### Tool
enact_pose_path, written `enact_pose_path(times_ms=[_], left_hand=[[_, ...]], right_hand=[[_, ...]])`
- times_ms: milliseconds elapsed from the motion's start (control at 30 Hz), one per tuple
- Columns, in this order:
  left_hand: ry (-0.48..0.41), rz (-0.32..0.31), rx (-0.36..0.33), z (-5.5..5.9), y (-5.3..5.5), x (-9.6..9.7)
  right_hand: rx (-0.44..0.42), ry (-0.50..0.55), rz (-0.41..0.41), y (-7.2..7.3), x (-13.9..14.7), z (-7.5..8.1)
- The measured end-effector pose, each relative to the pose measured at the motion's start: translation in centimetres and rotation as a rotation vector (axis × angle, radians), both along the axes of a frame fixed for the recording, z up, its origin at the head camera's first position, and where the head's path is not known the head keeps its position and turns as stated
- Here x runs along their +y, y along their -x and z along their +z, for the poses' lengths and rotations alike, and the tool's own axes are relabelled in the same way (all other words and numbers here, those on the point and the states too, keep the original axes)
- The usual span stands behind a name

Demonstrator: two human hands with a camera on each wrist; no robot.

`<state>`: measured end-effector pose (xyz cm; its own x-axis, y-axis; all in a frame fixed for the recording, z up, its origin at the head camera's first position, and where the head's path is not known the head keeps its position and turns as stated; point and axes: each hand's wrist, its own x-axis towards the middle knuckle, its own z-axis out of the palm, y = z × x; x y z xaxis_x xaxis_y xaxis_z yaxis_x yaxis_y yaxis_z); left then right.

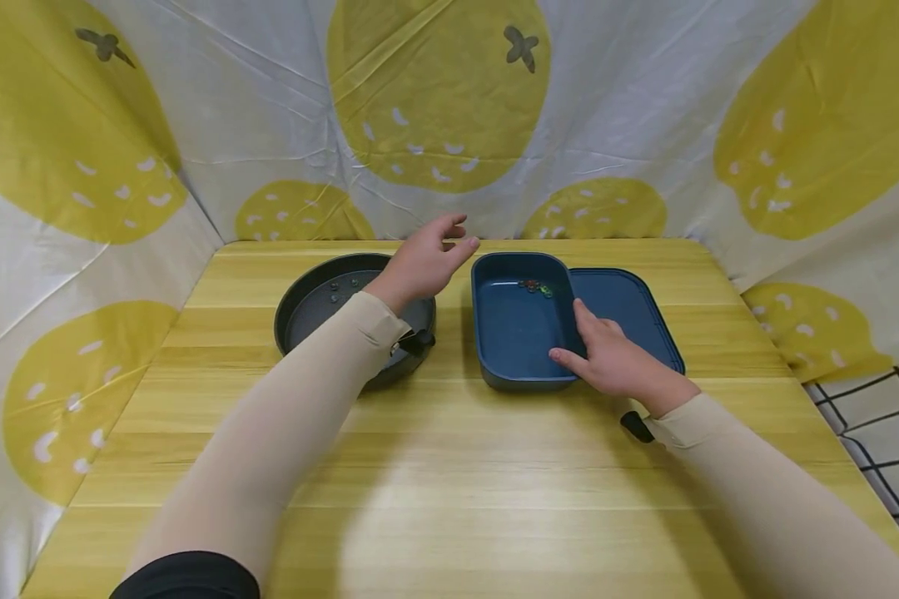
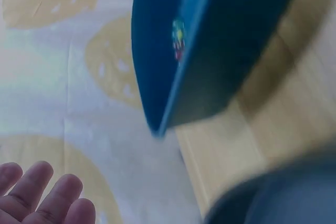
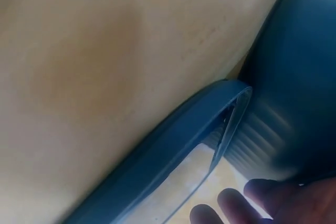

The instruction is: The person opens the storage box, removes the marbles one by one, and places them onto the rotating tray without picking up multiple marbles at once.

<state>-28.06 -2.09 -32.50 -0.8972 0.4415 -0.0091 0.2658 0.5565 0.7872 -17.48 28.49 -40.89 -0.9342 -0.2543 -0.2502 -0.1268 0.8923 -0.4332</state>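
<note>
A deep blue rectangular box (image 1: 520, 329) stands on the table, with several small red and green pieces (image 1: 535, 287) near its far end. My right hand (image 1: 613, 353) is at its right front corner, thumb reaching over the rim and fingers extended along the right side. In the right wrist view, its fingers (image 3: 233, 205) show close to the box's outer wall. My left hand (image 1: 425, 259) hovers between the box and a round dark pan (image 1: 300, 312), fingers loosely bent and holding nothing. Several small shiny pieces (image 1: 335, 291) lie in the pan, partly covered by my left forearm.
A flat blue lid (image 1: 622, 304) with a raised rim lies to the right of the box, partly behind it. A curtain with yellow fruit prints (image 1: 438, 91) hangs along the table's far edge. Black wire mesh (image 1: 884, 424) stands at the right.
</note>
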Motion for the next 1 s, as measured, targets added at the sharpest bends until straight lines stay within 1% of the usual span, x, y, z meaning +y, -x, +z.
enact_pose_path(times_ms=[267,367,467,600,700,867,1000], left_hand=[[-0.045,-0.052,-0.062,-0.5,0.7,6.2],[-0.031,-0.069,-0.074,-1.0,1.0,8.0],[-0.016,-0.086,-0.087,-1.8,1.2,9.4],[0.0,-0.094,-0.128,-2.9,1.6,10.7],[0.033,-0.1,-0.149,-3.7,1.9,11.3],[0.114,-0.118,-0.145,-4.8,2.5,12.1],[0.206,-0.122,-0.123,-6.1,3.1,12.5]], right_hand=[[-0.013,0.012,-0.002,0.1,0.2,0.1],[-0.013,0.015,0.005,0.2,0.1,0.0],[-0.008,0.016,0.007,0.2,0.2,-0.1],[-0.002,0.02,0.006,0.2,0.2,-0.1],[-0.002,0.024,0.004,0.1,0.2,0.0],[0.004,0.029,0.003,0.0,0.3,0.1],[0.007,0.03,0.0,0.0,0.5,0.0]])
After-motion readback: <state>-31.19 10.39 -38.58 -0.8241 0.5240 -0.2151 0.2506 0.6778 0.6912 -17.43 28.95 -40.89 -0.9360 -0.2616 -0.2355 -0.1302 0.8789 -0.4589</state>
